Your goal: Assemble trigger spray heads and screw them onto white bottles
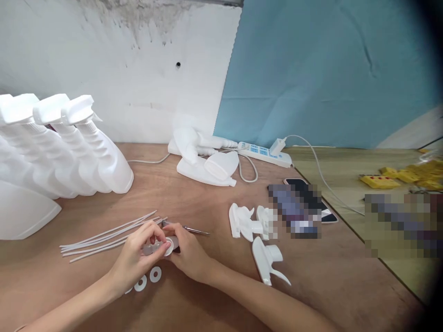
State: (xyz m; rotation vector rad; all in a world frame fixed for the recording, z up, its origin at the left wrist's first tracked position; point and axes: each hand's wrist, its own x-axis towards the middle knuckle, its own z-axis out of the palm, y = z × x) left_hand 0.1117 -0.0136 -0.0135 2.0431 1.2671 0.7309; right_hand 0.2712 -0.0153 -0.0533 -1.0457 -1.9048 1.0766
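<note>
1. Lying nearest on the desk (194, 304), flat white washers (151, 275) are seen just below the hands, one of them mostly hidden.
2. A white round-ended part (169, 247) is held between both hands above the desk. Its body is encircled by the curled fingers of the right hand (190, 252); its rim is pinched by the closed fingers of the left hand (135, 253). Whether a separate ring is gripped there cannot be told.
3. Three white trigger heads (266, 259) are laid to the right, one partly blurred.
4. Thin white tubes (100, 240) are spread beside the left hand, and a slender metal tool (197, 230) is placed just beyond the right.
5. Two phones (306, 196) are set farther right, one pixelated.
6. White spray bottles (112, 166) are lined up upright at the left.
7. White plastic pieces (204, 166) are heaped near a power strip (265, 155).
8. Behind, the white wall (114, 78) is partly covered by a blue sheet (311, 78).
</note>
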